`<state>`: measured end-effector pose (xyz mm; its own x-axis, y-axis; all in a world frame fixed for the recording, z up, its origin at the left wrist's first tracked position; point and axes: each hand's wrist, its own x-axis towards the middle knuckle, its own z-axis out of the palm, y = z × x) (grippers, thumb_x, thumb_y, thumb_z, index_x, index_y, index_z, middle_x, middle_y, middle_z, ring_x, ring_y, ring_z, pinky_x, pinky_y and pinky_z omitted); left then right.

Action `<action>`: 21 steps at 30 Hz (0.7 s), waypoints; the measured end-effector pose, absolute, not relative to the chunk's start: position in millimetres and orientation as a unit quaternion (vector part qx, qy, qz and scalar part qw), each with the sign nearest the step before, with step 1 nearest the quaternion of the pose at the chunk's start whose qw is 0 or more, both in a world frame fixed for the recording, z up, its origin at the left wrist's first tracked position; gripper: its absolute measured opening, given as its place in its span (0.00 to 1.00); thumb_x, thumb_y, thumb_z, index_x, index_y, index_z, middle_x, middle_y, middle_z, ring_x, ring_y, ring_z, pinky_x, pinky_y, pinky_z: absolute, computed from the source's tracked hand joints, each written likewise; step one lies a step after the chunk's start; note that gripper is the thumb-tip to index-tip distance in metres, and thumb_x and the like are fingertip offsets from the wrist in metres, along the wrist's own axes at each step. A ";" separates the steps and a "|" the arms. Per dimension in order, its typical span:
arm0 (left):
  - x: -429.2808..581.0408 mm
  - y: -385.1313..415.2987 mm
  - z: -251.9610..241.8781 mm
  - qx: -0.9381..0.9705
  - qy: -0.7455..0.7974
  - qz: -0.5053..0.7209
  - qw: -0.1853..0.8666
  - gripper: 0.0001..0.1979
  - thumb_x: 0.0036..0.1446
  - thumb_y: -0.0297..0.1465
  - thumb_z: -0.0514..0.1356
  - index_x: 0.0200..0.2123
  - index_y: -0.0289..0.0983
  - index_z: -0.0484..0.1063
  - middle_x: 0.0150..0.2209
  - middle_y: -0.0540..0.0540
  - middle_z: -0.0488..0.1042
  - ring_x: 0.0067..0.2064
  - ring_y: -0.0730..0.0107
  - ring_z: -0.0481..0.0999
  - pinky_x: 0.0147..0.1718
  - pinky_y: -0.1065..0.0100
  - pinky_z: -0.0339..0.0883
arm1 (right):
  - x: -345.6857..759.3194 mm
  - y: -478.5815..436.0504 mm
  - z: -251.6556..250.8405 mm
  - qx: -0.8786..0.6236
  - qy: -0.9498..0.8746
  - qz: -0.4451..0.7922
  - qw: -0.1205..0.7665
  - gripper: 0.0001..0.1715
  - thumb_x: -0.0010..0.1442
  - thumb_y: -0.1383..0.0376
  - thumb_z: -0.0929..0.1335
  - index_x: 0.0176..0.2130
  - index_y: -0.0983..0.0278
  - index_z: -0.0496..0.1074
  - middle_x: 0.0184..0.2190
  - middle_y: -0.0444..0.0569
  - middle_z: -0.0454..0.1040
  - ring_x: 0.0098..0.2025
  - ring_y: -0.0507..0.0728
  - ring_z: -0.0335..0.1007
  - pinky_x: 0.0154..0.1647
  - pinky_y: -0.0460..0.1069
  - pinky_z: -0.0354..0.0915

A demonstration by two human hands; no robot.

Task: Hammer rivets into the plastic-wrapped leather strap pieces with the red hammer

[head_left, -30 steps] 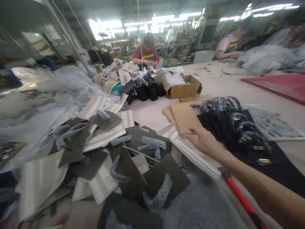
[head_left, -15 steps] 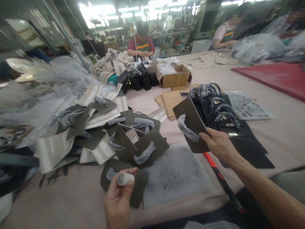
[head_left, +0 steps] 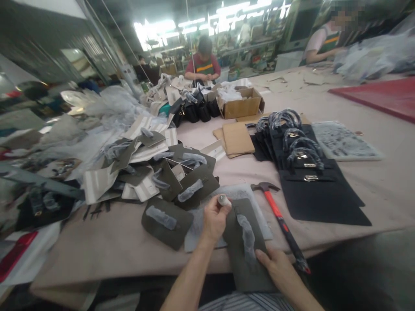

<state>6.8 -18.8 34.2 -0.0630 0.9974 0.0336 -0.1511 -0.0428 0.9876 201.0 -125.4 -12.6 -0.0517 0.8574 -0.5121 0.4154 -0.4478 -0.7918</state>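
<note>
My left hand (head_left: 214,220) is closed around a small white cylinder (head_left: 225,200) with a grey end; its exact kind is unclear. My right hand (head_left: 279,264) grips the right edge of an olive-grey bag panel (head_left: 232,242), thumb on its face. A plastic-wrapped handle (head_left: 247,239) is attached to that panel. The white cylinder is close to the panel's top left corner. Under the hands lies a speckled pale board (head_left: 196,235). Another olive panel (head_left: 155,229) with a wrapped handle rests left of the board.
A claw hammer (head_left: 279,211) lies to the right, beside stacked black bag panels (head_left: 320,198). A pile of olive and white panels (head_left: 164,179) covers the left. Cardboard sheets (head_left: 238,138), a carton (head_left: 241,108) and a red board (head_left: 379,97) lie farther back. Co-workers sit beyond.
My right hand has brought the olive panel down and left, towards me. My left hand, still holding the white cylinder, has moved right and up to the panel. The hammer shows fully now.
</note>
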 end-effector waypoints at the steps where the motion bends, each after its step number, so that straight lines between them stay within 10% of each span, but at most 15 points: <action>1: 13.6 -12.5 28.3 0.463 0.460 0.558 0.513 0.13 0.55 0.35 0.66 0.43 0.36 0.76 0.42 0.44 0.80 0.44 0.61 0.79 0.47 0.66 0.71 | 202.3 -123.8 -11.0 -0.654 -0.488 0.540 0.206 0.28 0.55 0.42 0.61 0.29 0.60 0.74 0.29 0.52 0.78 0.36 0.68 0.76 0.35 0.56 0.71; 14: 26.9 0.7 -2.0 0.497 0.474 0.523 0.505 0.13 0.58 0.39 0.64 0.40 0.35 0.75 0.38 0.44 0.80 0.40 0.64 0.78 0.42 0.68 0.69 | 258.5 -82.5 40.0 -0.757 -0.645 0.096 0.036 0.16 0.69 0.57 0.61 0.46 0.65 0.70 0.43 0.60 0.73 0.45 0.67 0.72 0.43 0.57 0.66; 21: 26.0 -0.3 -2.9 0.536 0.469 0.505 0.487 0.10 0.60 0.36 0.63 0.40 0.36 0.75 0.39 0.45 0.80 0.41 0.64 0.77 0.43 0.68 0.67 | 264.3 -38.0 28.4 -0.744 -0.646 0.171 0.014 0.12 0.69 0.62 0.62 0.46 0.69 0.67 0.43 0.63 0.69 0.45 0.70 0.71 0.45 0.57 0.62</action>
<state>26.0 -0.3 -2.9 0.0498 0.9952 0.0839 0.0118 -0.0846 0.9963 264.3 -38.0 28.4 0.1078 0.9656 -0.2365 0.9557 -0.1662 -0.2428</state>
